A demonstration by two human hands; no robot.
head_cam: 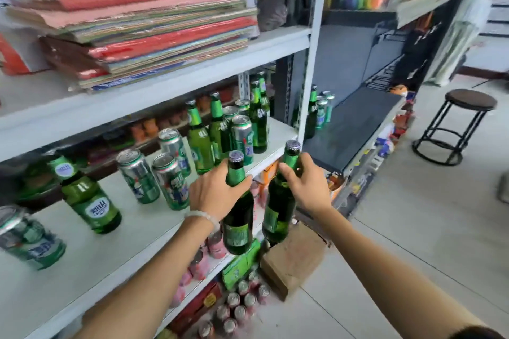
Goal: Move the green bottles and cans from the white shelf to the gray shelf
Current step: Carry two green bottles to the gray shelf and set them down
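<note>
Both upright: each hand (pixel 213 190) (pixel 308 187) grips a bottle (pixel 238 217) (pixel 278 209).

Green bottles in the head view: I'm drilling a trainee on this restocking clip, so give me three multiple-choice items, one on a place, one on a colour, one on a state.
1. Where is the round stool?
A. on the floor to the right
B. on the white shelf
C. on the gray shelf

2. What colour is the left wrist's bead bracelet?
A. red
B. white
C. black

3. What does each hand hold?
A. nothing
B. a can
C. a green bottle by its neck

Answers:
1 A, it stands on the floor tiles.
2 B, the beads are pale white.
3 C, left hand grips the left bottle, right hand the right bottle.
</note>
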